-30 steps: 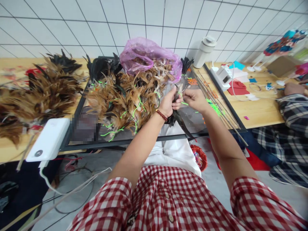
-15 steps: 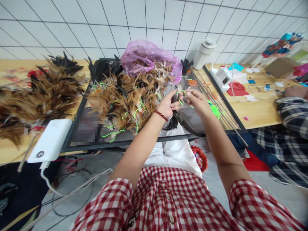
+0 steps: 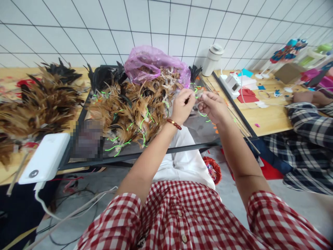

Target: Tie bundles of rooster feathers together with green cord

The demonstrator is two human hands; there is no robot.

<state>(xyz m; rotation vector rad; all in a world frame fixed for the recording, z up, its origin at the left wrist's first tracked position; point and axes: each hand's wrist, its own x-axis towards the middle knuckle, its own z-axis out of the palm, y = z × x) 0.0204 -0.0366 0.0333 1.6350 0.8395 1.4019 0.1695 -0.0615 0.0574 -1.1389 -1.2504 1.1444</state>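
My left hand (image 3: 183, 106), with a beaded bracelet on the wrist, is closed with its fingers curled, and a bit of bright green string (image 3: 195, 91) shows at its fingertips. Close on its right, my right hand (image 3: 212, 107) pinches thumb to forefinger on the string; a loose green end hangs under these fingers. Any feathers inside the left fist are hidden. Beside my left hand a big heap of brown feathers (image 3: 135, 111), many bunches tied with green string, covers the black-rimmed tray (image 3: 179, 148).
A purple plastic bag (image 3: 145, 62) of feathers lies at the tray's back. Behind my right hand stands a white tumbler (image 3: 212, 60). Thin sticks (image 3: 240, 126) lie along the tray's right side. A white power bank (image 3: 45, 158) sits front left. A co-worker's plaid sleeve (image 3: 310, 121) is at right.
My left hand has turned over, fingers now curled downward, and the dark feathers that hung below it no longer show. My right hand has moved slightly right in the frame; the whole view has shifted a little.
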